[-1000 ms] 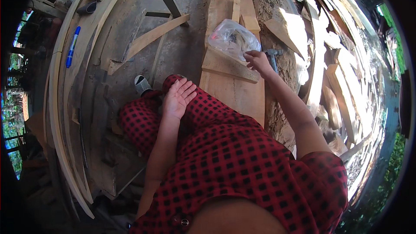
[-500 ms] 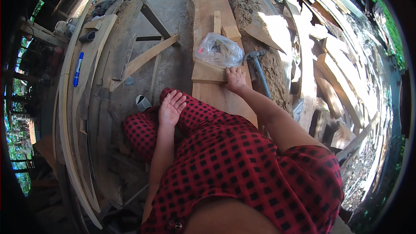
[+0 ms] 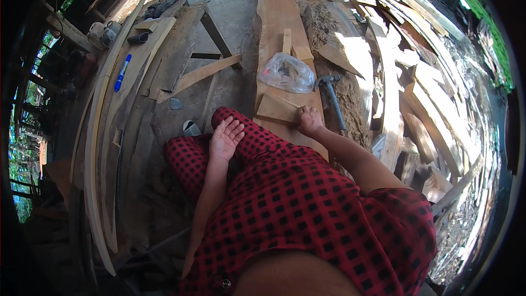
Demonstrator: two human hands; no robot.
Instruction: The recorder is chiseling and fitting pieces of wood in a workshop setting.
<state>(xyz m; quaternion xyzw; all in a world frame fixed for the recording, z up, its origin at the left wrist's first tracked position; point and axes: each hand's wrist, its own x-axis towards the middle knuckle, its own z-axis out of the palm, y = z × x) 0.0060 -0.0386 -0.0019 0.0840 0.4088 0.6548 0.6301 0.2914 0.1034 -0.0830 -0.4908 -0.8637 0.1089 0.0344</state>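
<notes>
My right hand (image 3: 310, 120) is closed on the right end of a wooden block (image 3: 278, 109). The block lies slightly askew on a long, wide plank (image 3: 278, 13) that runs away from me. Just beyond the block is a clear plastic bag (image 3: 287, 73) with small things inside that I cannot make out. Two smaller wood pieces lie behind the bag, one of them a narrow stick (image 3: 286, 41). To the right of the plank rests a claw hammer (image 3: 332, 98) with a bluish handle. My left hand (image 3: 227, 138) rests palm up on my knee, fingers stretched out and holding nothing.
Long boards (image 3: 101, 148) line my left side, with a blue marker (image 3: 123, 73) on one. A slanted wooden strip (image 3: 205, 73) belongs to a frame on the concrete floor. Split timber (image 3: 419, 115) is heaped on the right beside a rough log (image 3: 353, 98).
The block has come toward me and turned a little, leaving a gap from the bag, with my right hand on it. My left hand stays on the knee. The whole view has shifted slightly.
</notes>
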